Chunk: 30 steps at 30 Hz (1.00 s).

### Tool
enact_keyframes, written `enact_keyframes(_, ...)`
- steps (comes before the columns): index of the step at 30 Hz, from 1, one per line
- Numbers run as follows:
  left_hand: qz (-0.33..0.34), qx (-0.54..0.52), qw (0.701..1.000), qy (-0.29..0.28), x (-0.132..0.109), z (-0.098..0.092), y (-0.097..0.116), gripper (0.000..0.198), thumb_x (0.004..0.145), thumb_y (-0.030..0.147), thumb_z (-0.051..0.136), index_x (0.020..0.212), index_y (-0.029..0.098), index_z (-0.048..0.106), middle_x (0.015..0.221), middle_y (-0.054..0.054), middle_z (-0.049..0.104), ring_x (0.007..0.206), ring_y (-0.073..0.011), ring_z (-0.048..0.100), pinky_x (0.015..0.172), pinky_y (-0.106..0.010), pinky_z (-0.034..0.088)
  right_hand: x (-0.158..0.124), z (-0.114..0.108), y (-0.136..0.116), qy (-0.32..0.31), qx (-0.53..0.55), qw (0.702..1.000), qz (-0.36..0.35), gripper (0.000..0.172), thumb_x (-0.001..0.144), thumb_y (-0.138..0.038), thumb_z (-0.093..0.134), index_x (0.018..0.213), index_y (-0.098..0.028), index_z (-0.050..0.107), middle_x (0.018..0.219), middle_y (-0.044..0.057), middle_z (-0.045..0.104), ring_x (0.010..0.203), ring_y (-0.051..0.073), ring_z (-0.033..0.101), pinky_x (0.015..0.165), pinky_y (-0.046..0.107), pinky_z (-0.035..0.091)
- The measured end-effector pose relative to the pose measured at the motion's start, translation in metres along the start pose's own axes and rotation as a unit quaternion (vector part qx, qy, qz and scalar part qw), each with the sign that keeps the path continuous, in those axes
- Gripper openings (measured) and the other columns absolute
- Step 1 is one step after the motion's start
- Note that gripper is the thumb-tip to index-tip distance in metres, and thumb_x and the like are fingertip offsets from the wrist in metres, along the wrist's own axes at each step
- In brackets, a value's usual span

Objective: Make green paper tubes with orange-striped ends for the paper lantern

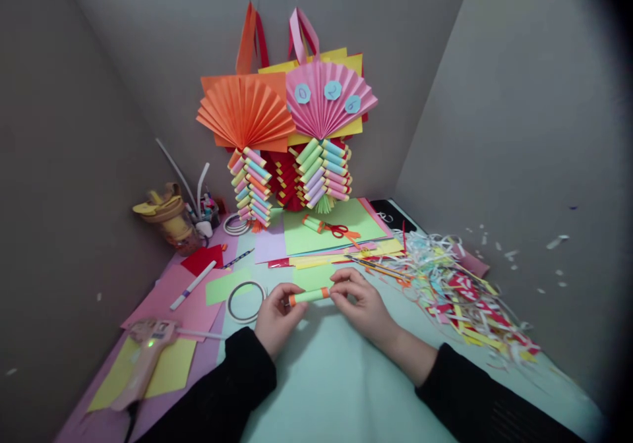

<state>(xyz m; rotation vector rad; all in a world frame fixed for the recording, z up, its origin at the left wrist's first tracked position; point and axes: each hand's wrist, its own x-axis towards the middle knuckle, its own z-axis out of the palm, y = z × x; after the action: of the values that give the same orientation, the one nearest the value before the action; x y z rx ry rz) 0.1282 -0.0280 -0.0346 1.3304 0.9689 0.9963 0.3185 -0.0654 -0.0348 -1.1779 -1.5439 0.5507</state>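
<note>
Between my two hands is a small rolled paper tube [309, 296], light green with an orange band at each end, held almost level above the table. My left hand [279, 318] pinches its left end with thumb and fingers. At the other end, the fingertips of my right hand [360, 301] close on the orange band. A roll of double-sided tape [246, 302] lies just left of my left hand. Behind my hands is a light green paper piece [312, 276]. Further back, similar green-and-orange tubes [313, 224] lie beside red-handled scissors [339, 231].
Orange [242, 113] and pink [329, 93] paper fans hang at the back with strings of coloured tubes. Paper shreds [459, 291] heap on the right. On the left are a glue gun [148, 360], a white marker [192, 285], a pencil [239, 258] and a tilted cup [173, 222].
</note>
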Motion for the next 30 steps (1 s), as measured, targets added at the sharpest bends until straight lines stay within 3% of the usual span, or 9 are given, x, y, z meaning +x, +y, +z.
enact_keyframes(7, 0.006, -0.011, 1.000, 0.003, 0.0017, -0.0008, -0.0044, 0.031, 0.067, 0.025, 0.071, 0.093, 0.018, 0.055, 0.088, -0.002, 0.059, 0.072, -0.0116, 0.055, 0.063, -0.021, 0.045, 0.0004, 0.0020, 0.0017, 0.006, -0.008, 1.000, 0.009, 0.009, 0.081, -0.021, 0.056, 0.074, -0.021, 0.061, 0.098, 0.007, 0.055, 0.085, 0.019, 0.055, 0.070, 0.032, 0.048)
enact_keyframes(20, 0.005, -0.036, 0.999, 0.016, 0.0016, 0.0001, -0.0018, 0.037, 0.066, 0.028, 0.074, 0.093, 0.018, 0.052, 0.086, -0.001, 0.061, 0.070, -0.0114, 0.058, 0.062, -0.021, 0.046, 0.0024, 0.0003, 0.0011, 0.001, 0.015, 1.000, 0.023, 0.014, 0.084, -0.028, 0.054, 0.074, -0.021, 0.060, 0.103, 0.008, 0.052, 0.097, 0.021, 0.053, 0.076, 0.032, 0.047)
enact_keyframes(25, 0.038, -0.009, 0.999, 0.033, 0.0006, -0.0007, -0.0036, 0.034, 0.067, 0.026, 0.071, 0.094, 0.019, 0.052, 0.090, -0.003, 0.062, 0.077, -0.0131, 0.060, 0.068, -0.023, 0.048, 0.0022, 0.0004, 0.0047, -0.015, 0.070, 0.994, 0.079, 0.017, 0.081, -0.035, 0.059, 0.076, -0.021, 0.067, 0.107, 0.009, 0.052, 0.096, 0.022, 0.054, 0.078, 0.034, 0.047)
enact_keyframes(30, 0.052, 0.009, 0.998, 0.022, -0.0010, -0.0005, -0.0041, 0.033, 0.068, 0.024, 0.070, 0.095, 0.018, 0.053, 0.087, -0.005, 0.063, 0.080, -0.0163, 0.063, 0.070, -0.026, 0.050, 0.0023, 0.0008, 0.0055, -0.039, 0.150, 0.979, 0.134, 0.026, 0.078, -0.045, 0.063, 0.077, -0.021, 0.072, 0.119, 0.010, 0.052, 0.103, 0.023, 0.052, 0.093, 0.039, 0.042)
